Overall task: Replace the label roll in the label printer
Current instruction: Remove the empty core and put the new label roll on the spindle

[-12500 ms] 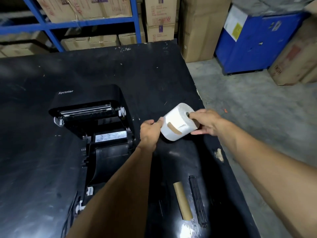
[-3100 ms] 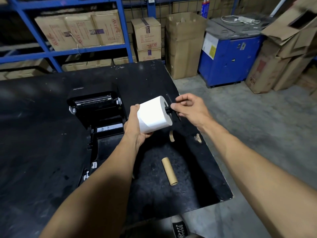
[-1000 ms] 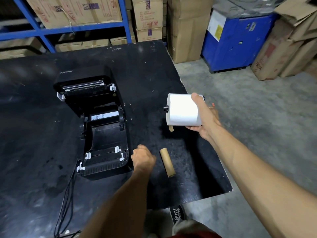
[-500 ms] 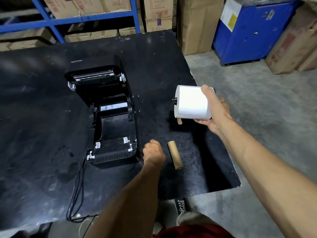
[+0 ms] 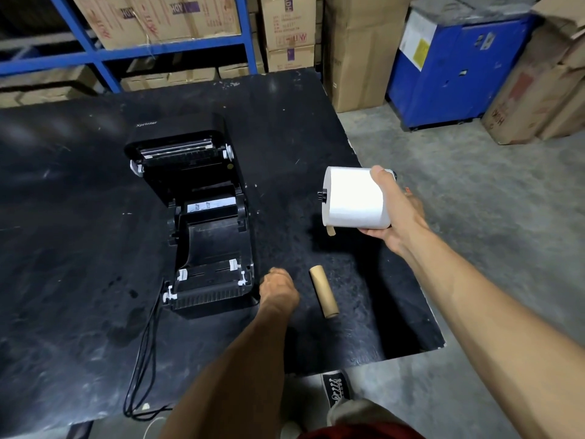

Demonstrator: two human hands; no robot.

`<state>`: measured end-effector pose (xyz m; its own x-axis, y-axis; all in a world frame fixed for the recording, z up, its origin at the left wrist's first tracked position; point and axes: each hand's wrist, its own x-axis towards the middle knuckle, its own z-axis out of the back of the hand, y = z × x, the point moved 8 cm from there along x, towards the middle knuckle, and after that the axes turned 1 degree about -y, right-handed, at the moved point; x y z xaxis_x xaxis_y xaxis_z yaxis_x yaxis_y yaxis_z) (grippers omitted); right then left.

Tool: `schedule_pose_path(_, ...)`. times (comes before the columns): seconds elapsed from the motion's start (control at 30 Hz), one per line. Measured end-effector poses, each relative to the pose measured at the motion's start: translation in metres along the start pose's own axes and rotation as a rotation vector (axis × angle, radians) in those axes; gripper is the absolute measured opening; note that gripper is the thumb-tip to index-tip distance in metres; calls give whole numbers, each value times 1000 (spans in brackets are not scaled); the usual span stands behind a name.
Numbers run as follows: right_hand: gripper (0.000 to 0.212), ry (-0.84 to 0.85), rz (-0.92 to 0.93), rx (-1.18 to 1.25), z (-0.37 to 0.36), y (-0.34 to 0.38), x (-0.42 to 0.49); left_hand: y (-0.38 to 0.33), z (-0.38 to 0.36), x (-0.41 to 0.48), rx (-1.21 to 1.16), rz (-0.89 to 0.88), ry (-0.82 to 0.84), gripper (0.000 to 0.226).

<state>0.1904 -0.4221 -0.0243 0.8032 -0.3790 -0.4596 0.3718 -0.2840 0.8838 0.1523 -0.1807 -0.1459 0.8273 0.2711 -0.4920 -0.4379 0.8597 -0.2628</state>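
The black label printer stands on the black table with its lid swung up and its roll bay bare. My right hand grips a white label roll in the air to the printer's right; a black spindle pokes out of its left end and a brown tape tab hangs below. My left hand rests as a fist on the table by the printer's front right corner. A bare cardboard core lies just right of that fist.
Black cables trail from the printer toward the table's near edge. The table's right edge runs close under the held roll. Blue shelving with cartons stands behind, tall cartons and a blue cabinet on the right. My shoe shows below.
Since three seconds ago my left hand let go of the roll and dropped to the table as a fist; my right hand now carries the roll with the spindle through it. Little moved in the last second.
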Motion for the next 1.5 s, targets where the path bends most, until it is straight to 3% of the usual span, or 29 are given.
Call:
schedule_pose_path(0.1, 47, 0, 2, -12, 2, 0, -1, 2, -1, 3, -45, 0, 10, 68)
schedule_pose_path(0.2, 55, 3, 6, -30, 5, -1, -2, 0, 5, 1, -116, 11, -21, 49)
schedule_pose_path(0.4, 55, -5, 14, -33, 4, 4, -4, -32, 80, 6, -586, -70, -215, 22)
schedule_pose_path(0.43, 57, 0, 13, -35, 1, 6, -6, -44, 94, 5, -676, -133, -238, 21)
schedule_pose_path(0.5, 60, 15, 13, -40, -8, 10, -9, -64, 117, 3, -760, -239, -279, 41)
schedule_pose_path(0.6, 47, 14, 34, -47, -18, 21, -13, -85, 140, -4, -704, -368, -296, 47)
schedule_pose_path(0.8, 47, 13, 84, -60, -32, 45, -22, -90, 162, -18, -662, -527, -240, 23)
schedule_pose_path(1.0, 42, 27, 99, -66, -42, 56, -34, -89, 181, -24, -767, -561, -246, 31)
schedule_pose_path(1.27, 56, 37, 107, -44, -43, 57, -43, -79, 189, -31, -1091, -487, -129, 23)
schedule_pose_path(1.5, 89, 83, 77, -10, -48, 52, -52, -76, 192, -43, -1208, -468, 102, 14)
